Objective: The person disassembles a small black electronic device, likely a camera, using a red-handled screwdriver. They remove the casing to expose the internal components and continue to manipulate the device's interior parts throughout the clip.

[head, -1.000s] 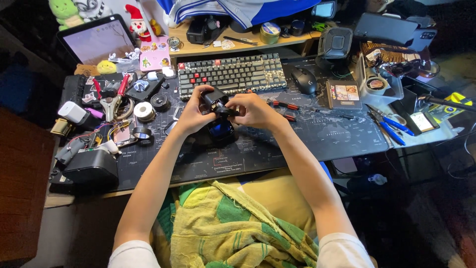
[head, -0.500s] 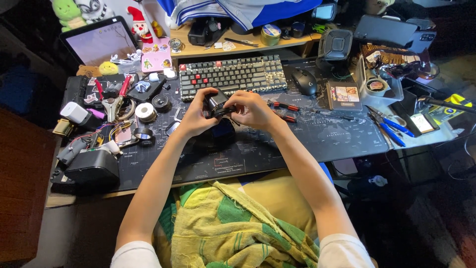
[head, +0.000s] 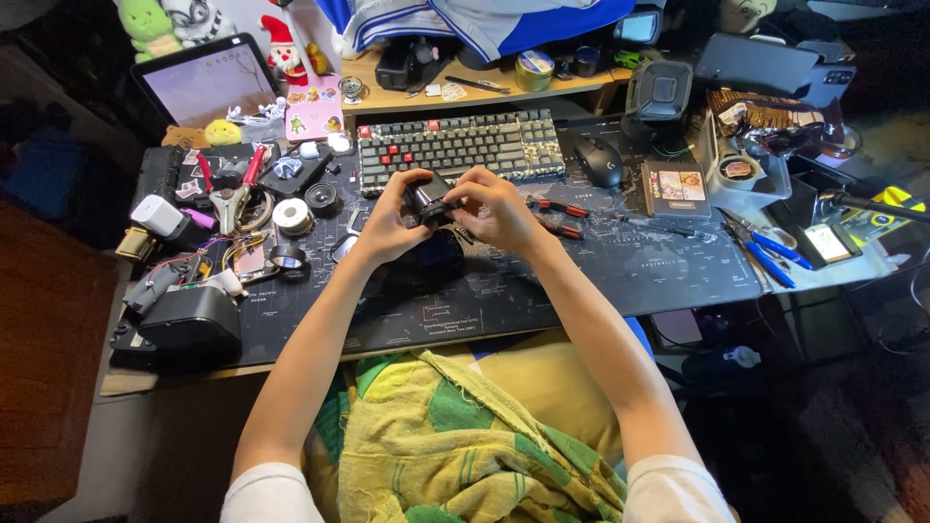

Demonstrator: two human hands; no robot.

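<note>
A small black device (head: 429, 200) is held up between both my hands above the dark desk mat (head: 620, 271), just in front of the keyboard (head: 457, 145). My left hand (head: 389, 225) grips its left side and my right hand (head: 496, 208) pinches its right side with the fingertips. Another black object (head: 436, 257) lies on the mat directly below the hands. Red-handled pliers (head: 560, 209) lie just right of my right hand.
A black mouse (head: 599, 159) sits right of the keyboard, with a small box (head: 675, 188) beside it. Tape rolls (head: 290, 215), tools and wires crowd the left side, near a black box (head: 190, 320). Blue-handled cutters (head: 760, 250) lie at the right. A tablet (head: 208, 82) stands at the back left.
Both hands have stayed at the same spot over the mat; the fingers have shifted slightly around the small black device.
</note>
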